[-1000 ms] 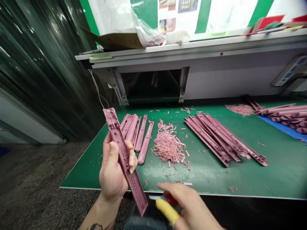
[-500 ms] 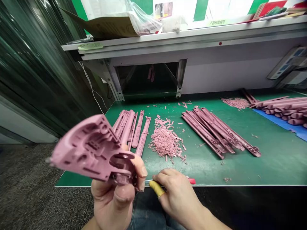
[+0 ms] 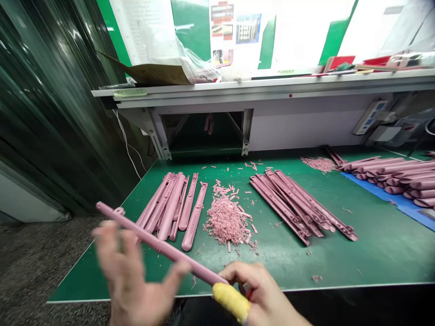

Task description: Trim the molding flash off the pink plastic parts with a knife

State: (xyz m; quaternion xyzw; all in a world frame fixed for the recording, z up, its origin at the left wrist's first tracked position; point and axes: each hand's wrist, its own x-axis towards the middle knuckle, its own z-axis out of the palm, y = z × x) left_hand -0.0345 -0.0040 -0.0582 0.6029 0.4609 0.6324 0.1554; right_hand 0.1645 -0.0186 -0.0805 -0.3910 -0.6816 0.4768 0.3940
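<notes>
The green worktop (image 3: pixel 374 258) extends forward below a pale metal-edged shelf (image 3: pixel 265 86); the panel (image 3: pixel 302 122) between them has a rectangular opening (image 3: pixel 190 136). Dark glossy sheeting (image 3: pixel 54 90) borders the left side, above a speckled grey floor (image 3: pixel 20 253). The white-and-green back wall (image 3: pixel 268 45) is brightly lit

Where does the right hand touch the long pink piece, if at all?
Touching: the head view shows the right hand pinching the long pink piece at its lower end.

We log smooth, satin plastic on the long pink bar (image 3: pixel 163 247); rough matt shavings (image 3: pixel 227 219); smooth, slightly glossy green surface (image 3: pixel 340 262).
</notes>
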